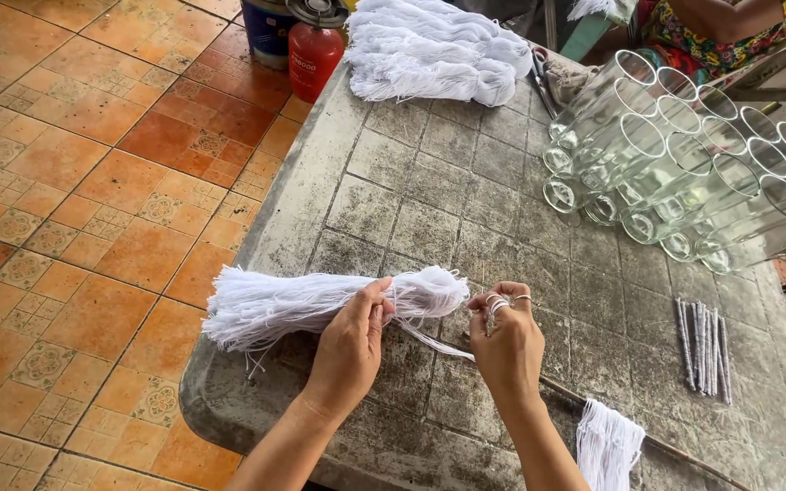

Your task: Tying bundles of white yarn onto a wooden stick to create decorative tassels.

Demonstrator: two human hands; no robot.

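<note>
Two bare hands work at the near edge of a grey stone table. The left hand pinches a bundle of white string lying across the near left of the table. The right hand, fingers curled shut, holds a few strands drawn from it. Clear glass tubes lie stacked far right; a second white bundle lies at the far edge.

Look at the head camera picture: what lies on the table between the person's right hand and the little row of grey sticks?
In the head view, only bare grey tabletop lies between the right hand and the grey sticks; nothing stands there.
</note>
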